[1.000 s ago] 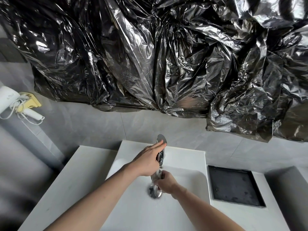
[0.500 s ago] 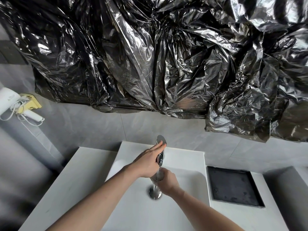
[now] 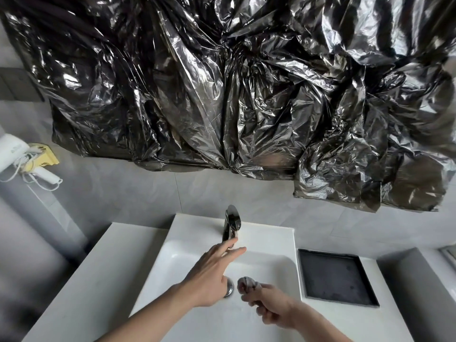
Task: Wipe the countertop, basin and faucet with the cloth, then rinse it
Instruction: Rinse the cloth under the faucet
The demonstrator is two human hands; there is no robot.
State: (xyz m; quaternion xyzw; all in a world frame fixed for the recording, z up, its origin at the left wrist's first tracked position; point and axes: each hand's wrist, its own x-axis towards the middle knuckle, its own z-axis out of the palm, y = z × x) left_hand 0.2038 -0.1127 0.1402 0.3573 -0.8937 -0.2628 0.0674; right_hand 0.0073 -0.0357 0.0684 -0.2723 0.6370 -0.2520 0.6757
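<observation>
Right hand (image 3: 274,308) grips the cloth (image 3: 248,284), fingers curled round it, a balled grey wad sticking out past my knuckles. It sits low over the white basin (image 3: 266,270), just right of the chrome drain (image 3: 229,288). Can't tell if the wad touches the basin floor.

Left hand (image 3: 212,275) is flat and loose, fingers straight, holding nothing. Fingertips (image 3: 234,245) reach toward the chrome faucet (image 3: 232,224), right at the base of the spout; contact unclear from this angle. Palm covers part of the drain.

Faucet stands at the back edge of the basin, centred, lever on top. No visible water stream.

White countertop (image 3: 98,272) runs left of the basin. Black square tray (image 3: 338,277) lies flat on the counter to the right, just beside the basin rim. Crumpled black plastic sheeting (image 3: 234,95) covers the wall above, lower edge well above the faucet. White hair dryer (image 3: 14,151) hangs on a yellow holder (image 3: 47,156) on the left wall, cord looped below. Grey tiled wall (image 3: 148,193) behind the sink.
</observation>
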